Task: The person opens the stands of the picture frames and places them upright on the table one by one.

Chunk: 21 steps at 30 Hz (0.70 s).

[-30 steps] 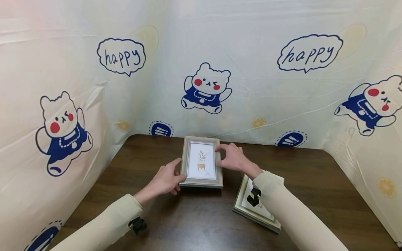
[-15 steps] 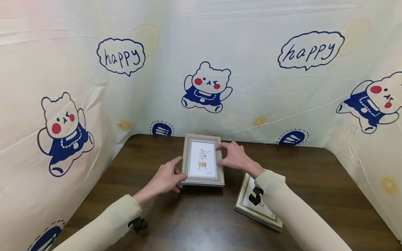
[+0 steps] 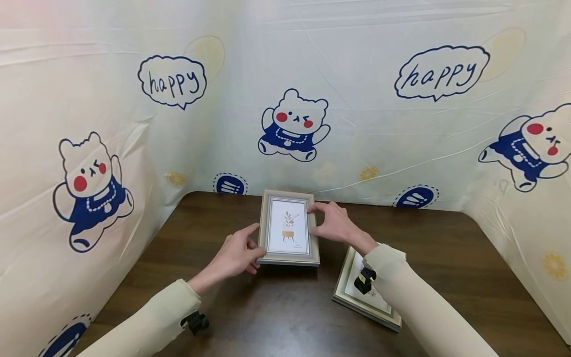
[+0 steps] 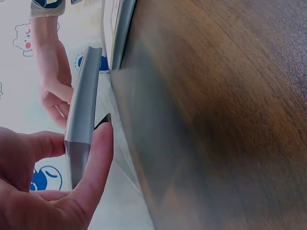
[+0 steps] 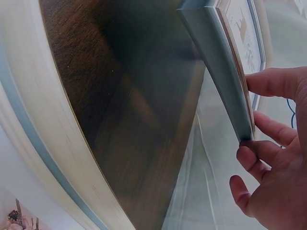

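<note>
Toward the far side of the table [image 3: 250, 312], seen from the head, a picture frame [image 3: 289, 228] is held between the left hand [image 3: 236, 253] and the right hand [image 3: 335, 223]. Its long axis runs away from the person, the potted plant in the print standing upright as the person sees it. In this view its top overlaps the table's back edge, where a patterned cloth [image 3: 294, 64] rises. Brown tabletop spreads to the left and on the near side, while a second frame [image 3: 352, 292] lies slanted to the right, partly under the right forearm. Both arms reach forward from outside and angle inward. The left hand grips the near left corner; the right hand takes the right side higher up, thumb and index finger a little apart along the rim.

From the left wrist, the frame appears edge-on, tilted, with cloth showing between it and the table. The left hand's digits are parted by just the frame's thickness, one on either face. The right hand appears beyond.

From the right wrist, fingertips meet the frame's rim, the other fingers bent close behind. The second frame's pale border fills the left side, with tabletop between the two frames.
</note>
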Motion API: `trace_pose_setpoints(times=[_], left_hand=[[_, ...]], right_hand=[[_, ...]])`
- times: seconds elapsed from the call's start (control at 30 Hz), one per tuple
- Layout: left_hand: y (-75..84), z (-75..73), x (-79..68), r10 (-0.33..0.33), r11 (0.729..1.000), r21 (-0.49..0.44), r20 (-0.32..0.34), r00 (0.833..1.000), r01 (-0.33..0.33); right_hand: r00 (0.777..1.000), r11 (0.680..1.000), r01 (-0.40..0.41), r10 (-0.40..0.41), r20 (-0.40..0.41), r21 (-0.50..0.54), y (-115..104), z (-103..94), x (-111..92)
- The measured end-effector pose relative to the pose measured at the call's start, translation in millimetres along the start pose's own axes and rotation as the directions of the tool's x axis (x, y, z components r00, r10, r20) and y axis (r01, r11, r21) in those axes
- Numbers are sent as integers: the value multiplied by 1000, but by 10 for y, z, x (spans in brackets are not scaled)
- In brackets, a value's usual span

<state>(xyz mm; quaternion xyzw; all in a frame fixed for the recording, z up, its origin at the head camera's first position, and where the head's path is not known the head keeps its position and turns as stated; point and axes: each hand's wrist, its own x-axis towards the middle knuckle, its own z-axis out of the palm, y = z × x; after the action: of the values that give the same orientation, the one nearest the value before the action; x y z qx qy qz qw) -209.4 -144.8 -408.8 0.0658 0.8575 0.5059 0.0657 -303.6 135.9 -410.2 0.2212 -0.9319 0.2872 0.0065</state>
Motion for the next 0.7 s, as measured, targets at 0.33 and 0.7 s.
trace_pose_setpoints(times=[0.33, 0.7], left_hand=[[50, -34, -33, 0, 1000, -12, -3, 1000, 0], [54, -41, -72, 20, 1000, 5, -23, 1000, -20]], right_hand=[[999, 999, 27, -26, -19, 24, -13, -31, -14], [999, 997, 38, -36, -22, 61, -4, -16, -32]])
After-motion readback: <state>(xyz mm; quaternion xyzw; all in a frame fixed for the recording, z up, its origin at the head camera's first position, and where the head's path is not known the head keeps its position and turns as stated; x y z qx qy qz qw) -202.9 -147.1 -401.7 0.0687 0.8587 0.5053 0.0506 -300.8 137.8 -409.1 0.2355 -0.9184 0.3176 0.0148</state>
